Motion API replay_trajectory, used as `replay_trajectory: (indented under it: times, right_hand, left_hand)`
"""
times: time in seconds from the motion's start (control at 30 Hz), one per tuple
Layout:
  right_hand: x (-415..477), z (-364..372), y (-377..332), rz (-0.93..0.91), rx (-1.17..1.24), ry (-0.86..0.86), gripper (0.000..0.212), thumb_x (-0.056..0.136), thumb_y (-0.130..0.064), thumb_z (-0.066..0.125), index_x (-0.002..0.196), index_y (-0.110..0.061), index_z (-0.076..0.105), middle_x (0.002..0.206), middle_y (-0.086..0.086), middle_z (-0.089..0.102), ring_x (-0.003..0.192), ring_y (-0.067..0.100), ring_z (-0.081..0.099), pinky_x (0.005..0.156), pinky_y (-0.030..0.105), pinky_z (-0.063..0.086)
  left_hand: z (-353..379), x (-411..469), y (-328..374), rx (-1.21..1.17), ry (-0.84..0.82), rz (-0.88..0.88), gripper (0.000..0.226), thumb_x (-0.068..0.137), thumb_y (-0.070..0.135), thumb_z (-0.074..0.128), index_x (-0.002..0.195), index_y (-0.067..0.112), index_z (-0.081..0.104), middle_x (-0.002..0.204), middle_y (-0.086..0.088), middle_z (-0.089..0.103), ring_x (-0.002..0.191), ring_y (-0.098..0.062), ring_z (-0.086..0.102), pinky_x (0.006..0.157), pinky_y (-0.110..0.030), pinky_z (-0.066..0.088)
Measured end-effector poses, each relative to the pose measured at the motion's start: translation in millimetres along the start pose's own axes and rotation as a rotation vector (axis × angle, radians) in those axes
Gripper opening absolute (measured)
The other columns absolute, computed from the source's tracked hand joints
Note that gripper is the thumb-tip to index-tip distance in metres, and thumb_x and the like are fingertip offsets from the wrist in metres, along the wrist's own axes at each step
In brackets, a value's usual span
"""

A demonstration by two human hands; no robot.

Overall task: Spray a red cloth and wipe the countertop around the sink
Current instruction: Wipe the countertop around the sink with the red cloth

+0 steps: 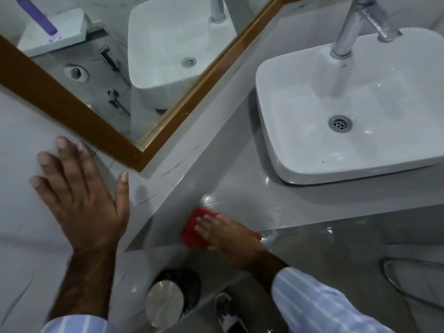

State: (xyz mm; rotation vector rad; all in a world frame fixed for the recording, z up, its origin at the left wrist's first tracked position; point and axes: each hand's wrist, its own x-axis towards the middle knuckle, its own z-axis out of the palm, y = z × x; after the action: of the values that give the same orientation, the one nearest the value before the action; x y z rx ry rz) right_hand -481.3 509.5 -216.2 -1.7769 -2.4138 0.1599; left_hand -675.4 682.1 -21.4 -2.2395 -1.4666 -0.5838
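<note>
The grey countertop [252, 188] is spanning the middle of the view, running from the wall to its front edge. A white rectangular vessel sink [360, 169] is sitting on it at the right, with a chrome faucet [346, 32] rising at the back rim and a round metal drain [340, 123] showing in the basin floor. A wood-framed mirror [96, 121] is hanging on the wall at the upper left, reflecting the sink. The left hand [81, 195] is pressing flat against the pale wall tile below the mirror, fingers spread, gripping nothing. The right hand [228, 234] is lying palm-down with fingers extended, pressing on the red cloth [193, 230]. The cloth is lying on the countertop near its front left corner, well apart from the sink, partly covered by the fingers. A wet sheen is showing on the surface just beyond the cloth. Below the counter edge, a round metal-lidded bin [165, 301] is standing on the floor.
</note>
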Motion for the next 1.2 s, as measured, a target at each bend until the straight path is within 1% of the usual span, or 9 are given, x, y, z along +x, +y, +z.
replay_trajectory:
  times: [0.33,0.47,0.67,0.77,0.9,0.97,1.07,1.13,1.2]
  right_hand:
    - [-36.4,-33.1,47.9,0.696,0.008,0.046,0.061,0.106,-0.034,0.032,0.159,-0.006,0.035,0.166,0.014,0.037,0.155,0.029,0.033,0.129,0.044,0.019]
    - [33.1,-28.6,20.3,0.397,0.043,-0.03,0.061,0.109,-0.036,0.033,0.163,-0.007,0.027,0.171,0.014,0.029,0.159,0.032,0.023,0.129,0.048,0.015]
    - [1.1,-29.7,50.5,-0.208,-0.04,-0.167,0.061,0.109,-0.045,0.039,0.162,-0.016,0.033,0.171,0.006,0.031,0.159,0.024,0.024,0.13,0.044,0.018]
    - [-41.4,-43.9,87.3,-0.23,-0.056,-0.191,0.06,0.107,-0.046,0.046,0.161,-0.019,0.037,0.169,0.004,0.034,0.158,0.022,0.027,0.127,0.046,0.029]
    - [-70.5,-63.7,106.5,-0.152,-0.002,-0.292,0.066,0.109,-0.053,0.033,0.165,-0.021,0.022,0.174,0.002,0.015,0.161,0.022,0.007,0.131,0.048,0.013]
    - [-84.3,-69.4,96.8,0.034,0.085,-0.248,0.071,0.105,-0.06,0.037,0.164,-0.022,0.027,0.174,0.004,0.02,0.161,0.023,0.013,0.131,0.048,0.011]
    - [-120.7,-72.0,75.5,0.622,0.347,0.155,0.038,0.098,-0.046,0.065,0.121,-0.016,0.07,0.126,0.009,0.07,0.123,0.03,0.062,0.105,0.048,0.051]
    - [-143.4,-72.3,65.9,1.057,0.531,0.327,0.029,0.09,-0.041,0.078,0.086,-0.016,0.063,0.09,0.002,0.065,0.087,0.025,0.063,0.076,0.04,0.053]
    - [-154.3,-68.1,64.1,1.399,0.786,0.31,0.042,0.08,-0.043,0.087,0.087,-0.013,0.059,0.086,0.004,0.064,0.078,0.023,0.062,0.064,0.033,0.049]
  left_hand:
    - [-2.0,-2.2,2.5,0.008,0.044,0.005,0.08,0.107,0.054,0.037,0.168,0.011,0.007,0.175,-0.018,0.011,0.161,-0.019,-0.019,0.131,-0.042,-0.014]
    - [4.2,-7.9,8.6,-0.061,0.069,-0.007,0.079,0.106,0.052,0.039,0.168,0.011,0.011,0.175,-0.019,0.011,0.163,-0.037,0.004,0.132,-0.051,-0.001]
    - [16.3,-62.0,40.2,-0.362,-0.069,-0.012,0.074,0.105,0.052,0.039,0.161,0.004,0.03,0.173,-0.022,0.019,0.164,-0.024,0.001,0.131,-0.053,0.014]
    - [25.8,-88.9,58.7,-0.454,-0.296,0.026,0.078,0.104,0.058,0.034,0.158,0.002,0.034,0.169,-0.023,0.029,0.159,-0.038,0.022,0.127,-0.055,0.027]
    - [43.8,-107.8,99.5,-0.544,-0.675,0.009,0.081,0.101,0.062,0.042,0.158,0.005,0.04,0.161,-0.02,0.046,0.149,-0.036,0.044,0.12,-0.048,0.042]
    - [52.5,-110.5,123.3,-0.587,-0.796,-0.003,0.071,0.101,0.049,0.056,0.156,0.007,0.043,0.158,-0.016,0.05,0.146,-0.031,0.048,0.12,-0.043,0.042]
    - [58.8,-109.3,154.6,-0.642,-0.843,-0.01,0.064,0.097,0.041,0.067,0.147,0.004,0.054,0.144,-0.017,0.061,0.132,-0.033,0.056,0.112,-0.042,0.047]
    - [59.8,-108.9,172.1,-0.63,-0.843,-0.034,0.059,0.096,0.044,0.068,0.139,0.005,0.059,0.132,-0.016,0.064,0.122,-0.032,0.058,0.104,-0.04,0.048]
    - [58.0,-110.3,188.1,-0.558,-0.886,-0.081,0.057,0.096,0.046,0.065,0.139,0.009,0.058,0.129,-0.013,0.062,0.121,-0.029,0.056,0.103,-0.038,0.047]
